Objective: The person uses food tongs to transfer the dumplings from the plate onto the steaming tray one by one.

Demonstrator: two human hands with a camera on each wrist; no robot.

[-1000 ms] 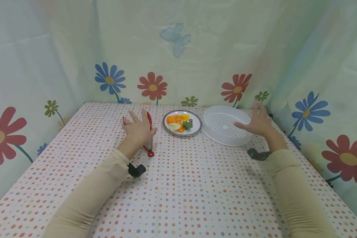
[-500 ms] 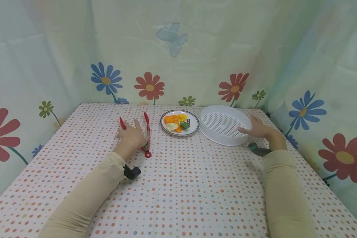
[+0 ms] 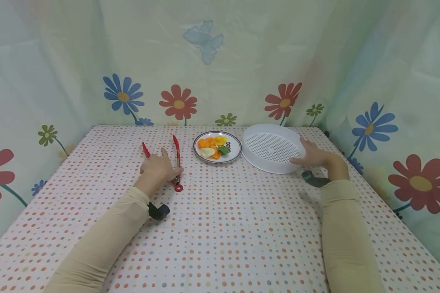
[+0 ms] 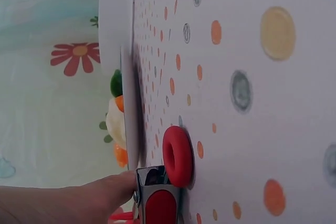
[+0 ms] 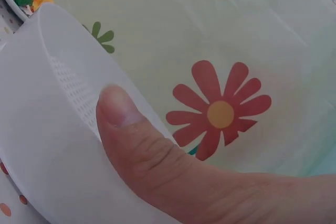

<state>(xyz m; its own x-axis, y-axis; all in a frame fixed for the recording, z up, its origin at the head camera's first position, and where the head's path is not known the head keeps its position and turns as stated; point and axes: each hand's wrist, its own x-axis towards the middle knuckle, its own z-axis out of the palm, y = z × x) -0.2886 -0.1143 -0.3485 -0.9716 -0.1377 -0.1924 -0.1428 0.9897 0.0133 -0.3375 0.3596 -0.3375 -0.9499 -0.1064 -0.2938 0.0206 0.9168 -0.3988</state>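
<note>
Red-and-metal tongs lie spread on the table at the left, their red ring toward me. My left hand is over them, fingers curled about the left arm, index finger extended. In the left wrist view the thumb touches the tongs' hinge end; the other fingers are hidden there. A round white basket with a perforated base stands at the back right. My right hand is at its right side, fingers spread outside the wall. In the right wrist view the thumb crosses the basket's rim.
Between tongs and basket sits a dark-rimmed white plate bearing several orange, yellow, white and green pieces. A dotted cloth covers the table. Flowered curtains stand behind and at both sides.
My left hand has lowered onto the tongs and its spread fingers have curled. My right hand has come down and inward to the basket's rim. The whole head view has shifted slightly.
</note>
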